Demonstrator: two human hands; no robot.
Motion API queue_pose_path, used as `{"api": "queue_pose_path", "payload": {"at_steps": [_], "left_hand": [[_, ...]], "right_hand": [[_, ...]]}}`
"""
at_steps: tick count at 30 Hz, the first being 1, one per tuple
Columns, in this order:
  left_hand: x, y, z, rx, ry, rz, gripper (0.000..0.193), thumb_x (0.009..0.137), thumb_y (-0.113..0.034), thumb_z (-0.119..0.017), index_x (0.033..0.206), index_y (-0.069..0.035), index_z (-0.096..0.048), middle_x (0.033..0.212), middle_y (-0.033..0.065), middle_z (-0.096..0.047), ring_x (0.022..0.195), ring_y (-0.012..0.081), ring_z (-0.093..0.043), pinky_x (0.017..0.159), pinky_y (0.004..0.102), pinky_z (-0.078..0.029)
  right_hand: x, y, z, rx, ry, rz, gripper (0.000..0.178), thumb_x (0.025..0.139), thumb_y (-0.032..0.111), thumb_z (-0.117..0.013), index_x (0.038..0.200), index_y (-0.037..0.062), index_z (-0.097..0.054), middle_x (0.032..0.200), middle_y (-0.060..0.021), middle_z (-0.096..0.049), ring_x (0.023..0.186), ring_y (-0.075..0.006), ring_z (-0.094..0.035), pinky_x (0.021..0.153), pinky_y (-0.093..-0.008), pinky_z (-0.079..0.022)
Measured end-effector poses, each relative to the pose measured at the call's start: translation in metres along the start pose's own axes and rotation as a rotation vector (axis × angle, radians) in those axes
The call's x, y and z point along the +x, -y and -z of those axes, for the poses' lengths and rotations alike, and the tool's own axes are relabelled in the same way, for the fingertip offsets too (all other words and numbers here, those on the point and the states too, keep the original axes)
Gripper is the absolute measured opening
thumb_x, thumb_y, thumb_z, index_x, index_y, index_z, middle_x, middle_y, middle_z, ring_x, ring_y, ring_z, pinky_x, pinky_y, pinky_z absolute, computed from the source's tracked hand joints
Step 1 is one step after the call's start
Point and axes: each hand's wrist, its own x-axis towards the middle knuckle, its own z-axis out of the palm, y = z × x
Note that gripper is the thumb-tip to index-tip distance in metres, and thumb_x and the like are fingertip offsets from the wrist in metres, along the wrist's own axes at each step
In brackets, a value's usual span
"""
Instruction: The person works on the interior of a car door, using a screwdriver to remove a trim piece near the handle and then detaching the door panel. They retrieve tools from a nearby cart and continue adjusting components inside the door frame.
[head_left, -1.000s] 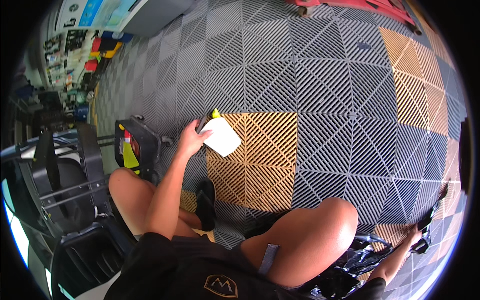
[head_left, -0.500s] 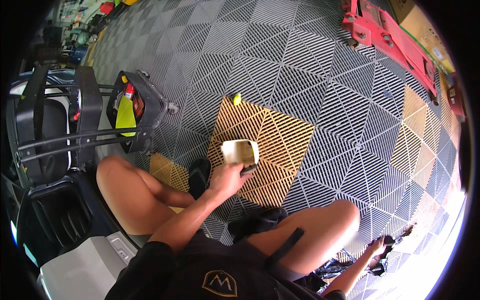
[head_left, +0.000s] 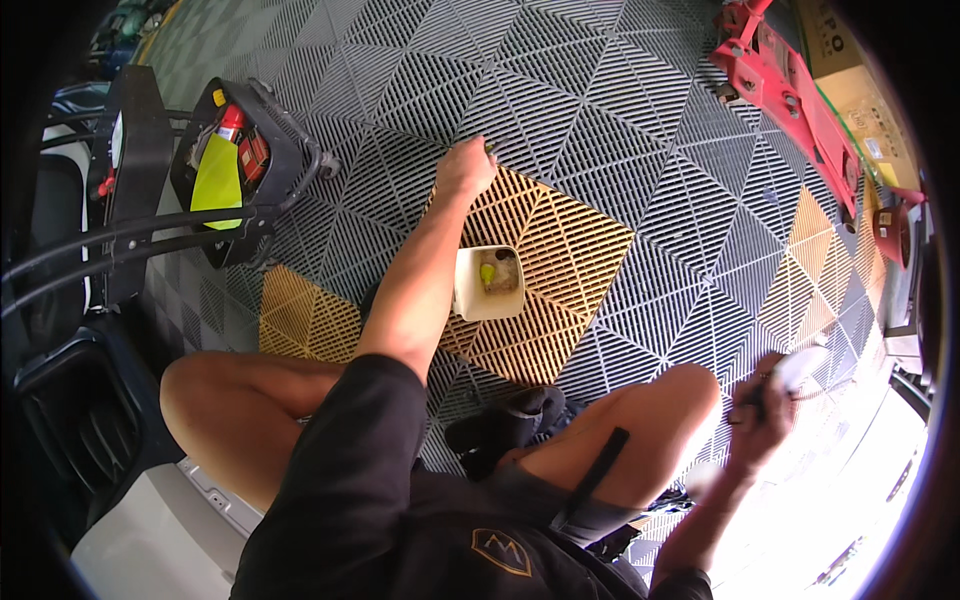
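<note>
The floor (head_left: 640, 110) is laid with interlocking ribbed plastic tiles, mostly grey, their slats running in diagonal patterns. A few yellow tiles break up the grey: one large square (head_left: 560, 250) near the middle, a smaller one (head_left: 300, 315) to the left, and another (head_left: 810, 250) toward the right. A red floor jack (head_left: 790, 90) lies along the upper right, beside a brown cardboard box (head_left: 850, 70). At the left stands a black wheeled caddy (head_left: 240, 160) holding a red canister and a yellow-green cloth. Black framed equipment (head_left: 70, 380) fills the lower left. Strong white light washes out the lower right corner.
</note>
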Motion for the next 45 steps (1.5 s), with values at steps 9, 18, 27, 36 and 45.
{"api": "queue_pose_path", "payload": {"at_steps": [9, 18, 27, 36, 45], "left_hand": [[-0.197, -0.033, 0.094, -0.293, 0.310, 0.018, 0.047, 0.083, -0.039, -0.076, 0.100, 0.004, -0.069, 0.081, 0.0226, -0.070, 0.075, 0.0349, -0.070, 0.070, 0.0446, -0.052], [-0.210, 0.029, 0.020, -0.701, 0.033, 0.290, 0.032, 0.087, -0.028, -0.071, 0.091, 0.005, -0.071, 0.074, 0.0199, -0.070, 0.065, 0.0340, -0.069, 0.062, 0.0447, -0.054], [-0.231, -0.015, 0.247, -0.690, -0.035, 0.057, 0.029, 0.080, -0.023, -0.067, 0.090, 0.004, -0.070, 0.069, 0.0205, -0.068, 0.062, 0.0340, -0.068, 0.061, 0.0421, -0.054], [-0.362, -0.018, 0.594, -1.214, -0.219, 0.164, 0.027, 0.082, -0.020, -0.074, 0.096, 0.002, -0.070, 0.073, 0.0110, -0.070, 0.063, 0.0183, -0.068, 0.059, 0.0331, -0.053], [-0.496, 0.021, 0.781, -1.551, -0.306, 0.495, 0.025, 0.086, -0.016, -0.076, 0.101, 0.004, -0.071, 0.089, 0.0083, -0.073, 0.075, 0.0120, -0.068, 0.068, 0.0272, -0.054]], "right_hand": [[-0.016, -0.065, -0.164, 0.121, 0.132, -0.487, 0.008, 0.095, 0.014, -0.064, 0.090, 0.0077, -0.062, 0.078, -0.0037, -0.065, 0.046, -0.0051, -0.040, 0.045, -0.0214, -0.038], [0.005, -0.076, -0.158, -0.166, 0.128, -0.319, 0.012, 0.095, 0.014, -0.065, 0.087, 0.0055, -0.061, 0.064, 0.0042, -0.055, 0.044, -0.0037, -0.041, 0.040, -0.0204, -0.033], [-0.035, 0.076, -0.297, -0.412, 0.208, -0.095, 0.013, 0.095, 0.014, -0.067, 0.091, 0.0025, -0.063, 0.069, 0.0036, -0.057, 0.050, -0.0022, -0.047, 0.042, -0.0207, -0.035], [-0.179, 0.345, -0.485, -0.653, 0.572, 0.152, 0.017, 0.092, 0.014, -0.071, 0.095, -0.0029, -0.070, 0.072, 0.0011, -0.066, 0.061, -0.0027, -0.055, 0.056, -0.0215, -0.045], [-0.309, 0.443, -0.611, -0.834, 0.898, 0.230, 0.026, 0.087, 0.018, -0.076, 0.101, -0.0014, -0.068, 0.070, 0.0026, -0.059, 0.062, -0.0028, -0.048, 0.055, -0.0232, -0.040]]}}
